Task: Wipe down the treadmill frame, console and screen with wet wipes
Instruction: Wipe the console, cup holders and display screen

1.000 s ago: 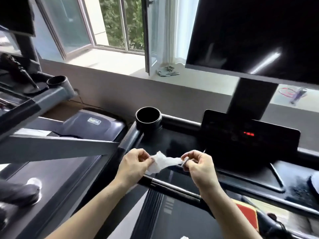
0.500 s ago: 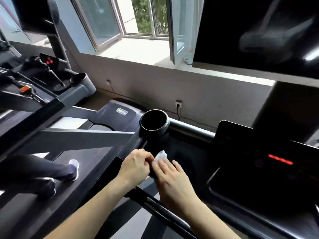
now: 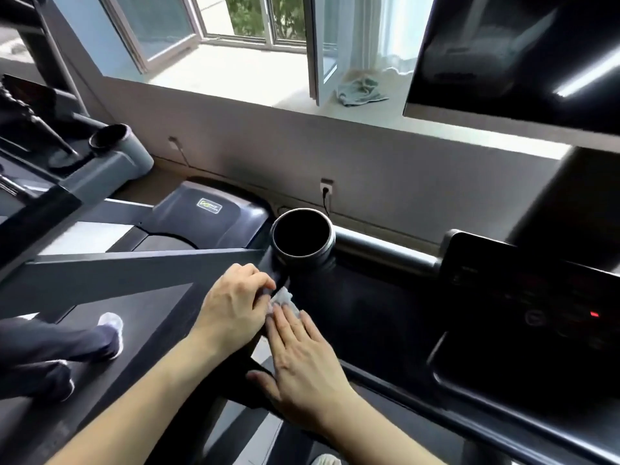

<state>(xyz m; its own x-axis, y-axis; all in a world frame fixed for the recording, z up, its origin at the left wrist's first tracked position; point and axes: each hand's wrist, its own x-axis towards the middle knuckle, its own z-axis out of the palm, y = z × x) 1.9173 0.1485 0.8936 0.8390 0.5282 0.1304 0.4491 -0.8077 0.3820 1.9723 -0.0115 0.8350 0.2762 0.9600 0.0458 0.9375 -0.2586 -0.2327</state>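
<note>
At the console's (image 3: 369, 317) left edge, the left hand (image 3: 235, 305) pinches the wet wipe (image 3: 283, 298); the flat right hand (image 3: 302, 359) presses it down.

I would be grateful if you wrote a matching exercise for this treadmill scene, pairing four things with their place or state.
Things:
1. wet wipe
2. cup holder
3. grey cloth
4. right hand

Places or states:
A. crumpled on the windowsill
B. flat, fingers straight, pressing down
C. white, lying on the black console
D. round, open-topped, at the console's corner

Pairs: 1-C, 2-D, 3-A, 4-B.
</note>
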